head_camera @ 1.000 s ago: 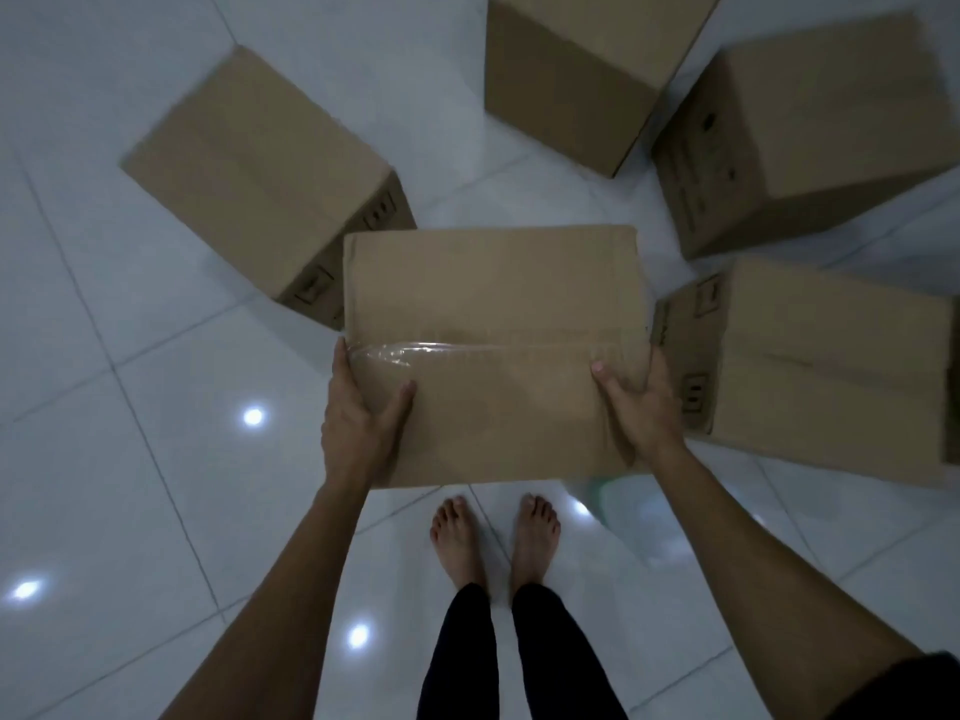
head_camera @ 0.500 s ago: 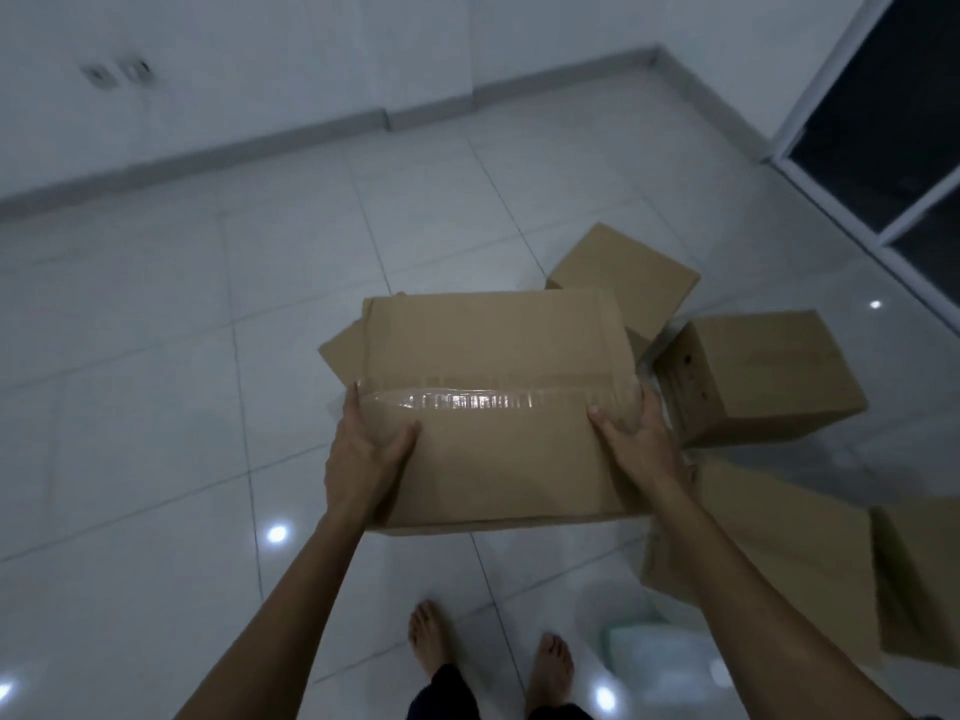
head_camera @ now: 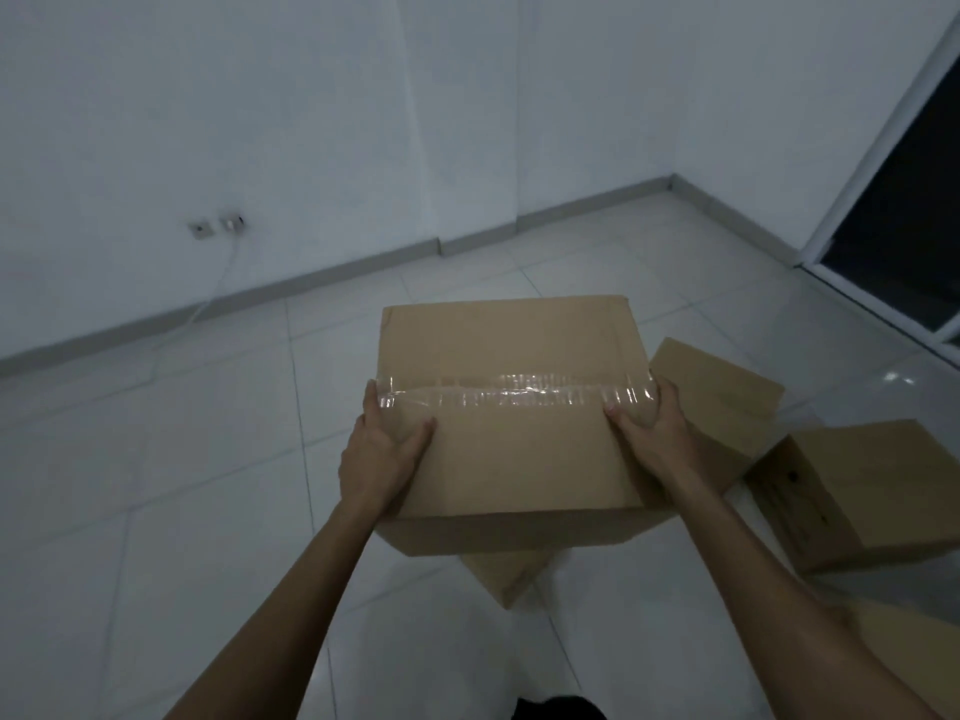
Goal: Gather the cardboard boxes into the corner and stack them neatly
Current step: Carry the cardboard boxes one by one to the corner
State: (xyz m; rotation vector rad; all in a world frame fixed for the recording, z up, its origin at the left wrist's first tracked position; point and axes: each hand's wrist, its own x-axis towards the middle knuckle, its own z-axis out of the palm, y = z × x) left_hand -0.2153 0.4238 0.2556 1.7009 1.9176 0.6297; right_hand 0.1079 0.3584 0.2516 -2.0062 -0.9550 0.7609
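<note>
I hold a taped cardboard box (head_camera: 511, 407) up in front of me, off the floor. My left hand (head_camera: 382, 454) grips its left side, thumb on top. My right hand (head_camera: 649, 433) grips its right side the same way. Behind it on the right a second box (head_camera: 727, 402) lies on the floor, and a third box (head_camera: 872, 491) sits further right. A corner of another box (head_camera: 506, 574) shows beneath the held one. The room corner (head_camera: 670, 181) is ahead to the right.
White tiled floor (head_camera: 156, 459) stretches to the left and ahead. A wall socket (head_camera: 215, 226) with a cable is on the left wall. A dark glass door (head_camera: 904, 210) stands at the right. Part of another box (head_camera: 919, 662) is at the lower right edge.
The box has been lifted higher and my view has tilted up from the floor toward the walls and corner. Both hands keep the same grip on the box.
</note>
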